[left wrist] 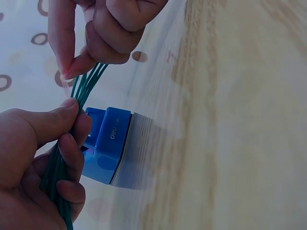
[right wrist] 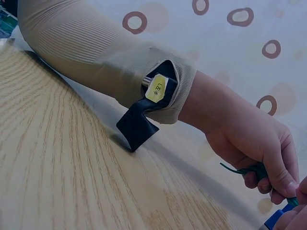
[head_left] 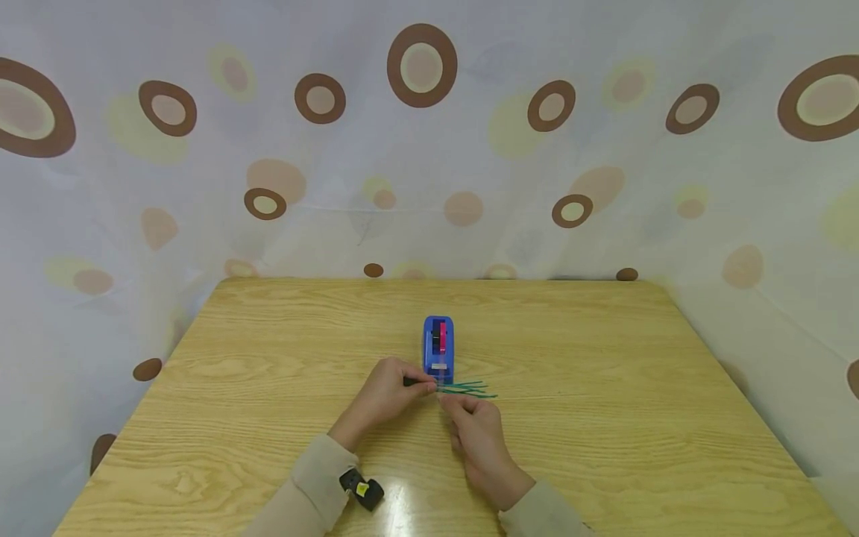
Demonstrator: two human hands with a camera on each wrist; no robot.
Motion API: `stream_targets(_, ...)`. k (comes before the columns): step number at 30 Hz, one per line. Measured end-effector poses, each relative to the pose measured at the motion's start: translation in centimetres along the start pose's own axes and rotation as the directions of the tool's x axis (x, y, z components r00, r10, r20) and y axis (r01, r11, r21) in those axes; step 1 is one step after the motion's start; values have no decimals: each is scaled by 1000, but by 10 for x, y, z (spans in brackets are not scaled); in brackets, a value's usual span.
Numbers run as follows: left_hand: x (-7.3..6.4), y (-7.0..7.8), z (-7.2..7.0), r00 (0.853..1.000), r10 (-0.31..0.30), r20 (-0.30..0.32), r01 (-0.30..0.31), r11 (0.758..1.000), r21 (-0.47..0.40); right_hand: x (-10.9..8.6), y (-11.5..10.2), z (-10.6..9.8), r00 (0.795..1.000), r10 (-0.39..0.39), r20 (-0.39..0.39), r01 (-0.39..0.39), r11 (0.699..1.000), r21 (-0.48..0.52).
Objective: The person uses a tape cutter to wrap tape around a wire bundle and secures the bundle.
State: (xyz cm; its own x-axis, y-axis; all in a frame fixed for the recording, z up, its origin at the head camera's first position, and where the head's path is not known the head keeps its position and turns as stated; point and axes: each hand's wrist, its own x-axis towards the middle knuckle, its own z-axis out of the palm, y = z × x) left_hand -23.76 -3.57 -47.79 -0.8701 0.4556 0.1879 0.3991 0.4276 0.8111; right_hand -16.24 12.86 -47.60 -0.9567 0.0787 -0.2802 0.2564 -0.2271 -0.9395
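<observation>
My left hand (head_left: 385,395) grips a bundle of thin green wires (head_left: 468,387), their loose ends fanning out to the right in the head view. In the left wrist view its fingers curl around the bundle's lower part. Just right of it, my right hand (head_left: 479,444) pinches the end of a strip of clear tape (left wrist: 66,85) between thumb and index finger, close to the wires. A blue tape dispenser (head_left: 450,359) with a pink-hubbed roll stands right beyond both hands. Whether the tape touches the wires is hard to tell.
A wooden table (head_left: 604,388) lies beneath everything. Behind it hangs a pale sheet (head_left: 376,149) with brown ring patterns. A black strap (head_left: 362,488) with a yellow label hangs from the left sleeve, over the tabletop.
</observation>
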Motion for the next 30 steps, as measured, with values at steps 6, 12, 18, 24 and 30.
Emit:
stream_targets(6, -2, 1, 1, 1000, -19, 8, 19, 1000, -7, -1, 2, 0, 1000, -5, -6, 5, 1000, 10)
stream_targets(12, -3, 3, 3, 1000, -25, 9, 25, 1000, 2, 0, 3, -1, 1000, -8, -15, 8, 1000, 11)
stream_targets(18, -4, 7, 2, 1000, -17, 9, 17, 1000, 10, 1, 5, 0, 999, -17, -28, 17, 1000, 16)
stream_targets(24, -5, 9, 3, 999, -47, 17, 47, 999, 7, 0, 5, 2, 998, -26, -49, 26, 1000, 9)
stream_targets(30, -5, 10, 4, 996, -82, 18, 82, 996, -18, -3, 4, 0, 997, -38, -63, 37, 999, -16)
